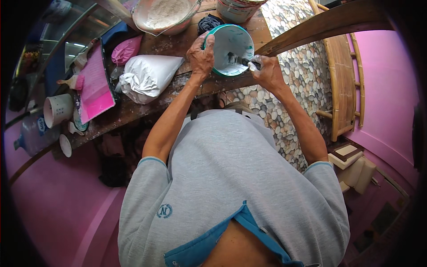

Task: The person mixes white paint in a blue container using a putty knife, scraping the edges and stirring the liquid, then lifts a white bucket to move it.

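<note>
A white tub with a teal rim [232, 38] is tilted so that its inside faces me at the table's near edge. Whitish paste coats its inner wall. My left hand [201, 57] grips the tub's left rim, thumb over the edge. At the right rim, my right hand [268, 73] is closed on the handle of a dark scraper-like tool [232, 57], which reaches into the tub. Its exact kind is hard to make out. White residue covers the right fingers. A dark crumpled cloth [209, 24] lies just beyond the tub.
On the wooden table [178, 84] lie a white plastic sack [149, 73], a pink bag [126, 50] and a pink sheet [97, 84]. A bucket of pale powder [167, 13] and another bucket [238, 10] stand farther back. Right are a curved wooden beam [311, 29] and a bamboo bench [341, 84].
</note>
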The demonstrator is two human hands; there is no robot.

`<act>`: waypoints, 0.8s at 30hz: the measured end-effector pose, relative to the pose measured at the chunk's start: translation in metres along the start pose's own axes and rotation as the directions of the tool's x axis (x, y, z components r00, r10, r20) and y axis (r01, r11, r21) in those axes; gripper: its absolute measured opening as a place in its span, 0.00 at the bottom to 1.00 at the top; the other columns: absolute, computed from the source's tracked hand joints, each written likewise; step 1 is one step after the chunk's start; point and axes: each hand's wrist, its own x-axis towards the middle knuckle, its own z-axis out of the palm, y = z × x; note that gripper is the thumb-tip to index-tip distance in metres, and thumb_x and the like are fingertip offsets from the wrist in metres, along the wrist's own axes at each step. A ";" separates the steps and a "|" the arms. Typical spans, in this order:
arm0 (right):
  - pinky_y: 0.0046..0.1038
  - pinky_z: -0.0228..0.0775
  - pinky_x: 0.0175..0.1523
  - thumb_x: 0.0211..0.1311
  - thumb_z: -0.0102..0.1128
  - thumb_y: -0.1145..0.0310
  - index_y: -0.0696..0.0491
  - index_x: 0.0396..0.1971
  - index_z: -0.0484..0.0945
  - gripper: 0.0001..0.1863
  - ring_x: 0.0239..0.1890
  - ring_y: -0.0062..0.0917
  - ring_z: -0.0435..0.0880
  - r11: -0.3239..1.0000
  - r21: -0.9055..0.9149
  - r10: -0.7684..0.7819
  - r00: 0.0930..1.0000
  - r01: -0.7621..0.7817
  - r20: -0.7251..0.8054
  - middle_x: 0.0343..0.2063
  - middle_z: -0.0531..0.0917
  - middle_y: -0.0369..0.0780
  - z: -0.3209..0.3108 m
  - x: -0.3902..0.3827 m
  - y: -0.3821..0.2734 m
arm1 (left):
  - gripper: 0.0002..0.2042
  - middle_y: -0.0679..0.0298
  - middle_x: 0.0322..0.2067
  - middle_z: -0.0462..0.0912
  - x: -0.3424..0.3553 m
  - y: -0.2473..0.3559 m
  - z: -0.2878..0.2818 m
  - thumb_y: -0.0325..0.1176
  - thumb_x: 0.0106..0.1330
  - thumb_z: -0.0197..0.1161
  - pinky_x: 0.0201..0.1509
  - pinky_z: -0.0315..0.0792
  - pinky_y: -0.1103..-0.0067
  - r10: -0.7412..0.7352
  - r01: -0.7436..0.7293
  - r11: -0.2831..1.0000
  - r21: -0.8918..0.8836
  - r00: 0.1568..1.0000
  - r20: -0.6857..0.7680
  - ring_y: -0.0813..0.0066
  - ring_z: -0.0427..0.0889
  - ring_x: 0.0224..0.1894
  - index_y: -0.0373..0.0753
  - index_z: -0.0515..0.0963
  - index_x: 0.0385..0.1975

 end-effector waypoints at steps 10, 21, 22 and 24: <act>0.39 0.72 0.41 0.49 0.57 0.67 0.57 0.30 0.78 0.10 0.32 0.46 0.81 0.999 -0.023 0.045 0.995 -0.048 -0.092 0.25 0.80 0.50 -0.002 -0.025 0.002 | 0.23 0.53 0.38 0.82 0.001 -0.005 0.005 0.49 0.63 0.56 0.49 0.71 0.76 0.037 -0.037 0.999 0.034 0.999 0.024 0.66 0.81 0.41 0.32 0.78 0.43; 0.40 0.72 0.41 0.49 0.56 0.67 0.58 0.29 0.79 0.10 0.33 0.48 0.81 0.986 -0.043 0.158 0.984 -0.161 -0.083 0.25 0.80 0.54 0.010 -0.031 -0.011 | 0.22 0.54 0.38 0.83 -0.002 -0.003 0.010 0.48 0.64 0.56 0.49 0.71 0.75 0.055 -0.055 0.998 0.038 0.998 0.008 0.66 0.81 0.41 0.33 0.79 0.43; 0.40 0.72 0.41 0.49 0.56 0.67 0.58 0.29 0.79 0.11 0.33 0.48 0.81 0.975 -0.105 0.186 0.979 -0.195 -0.087 0.25 0.80 0.54 0.015 -0.030 -0.013 | 0.22 0.52 0.37 0.82 -0.002 -0.004 0.010 0.48 0.63 0.56 0.49 0.71 0.73 0.058 -0.058 0.998 0.032 0.998 -0.005 0.61 0.81 0.41 0.32 0.79 0.40; 0.40 0.72 0.43 0.49 0.56 0.68 0.58 0.31 0.80 0.12 0.33 0.48 0.81 0.971 0.062 0.234 0.970 -0.231 -0.064 0.26 0.81 0.53 0.027 -0.032 -0.026 | 0.22 0.50 0.37 0.82 -0.002 -0.005 0.012 0.49 0.63 0.56 0.50 0.71 0.70 0.063 -0.063 0.998 0.025 0.998 -0.011 0.55 0.80 0.41 0.32 0.80 0.38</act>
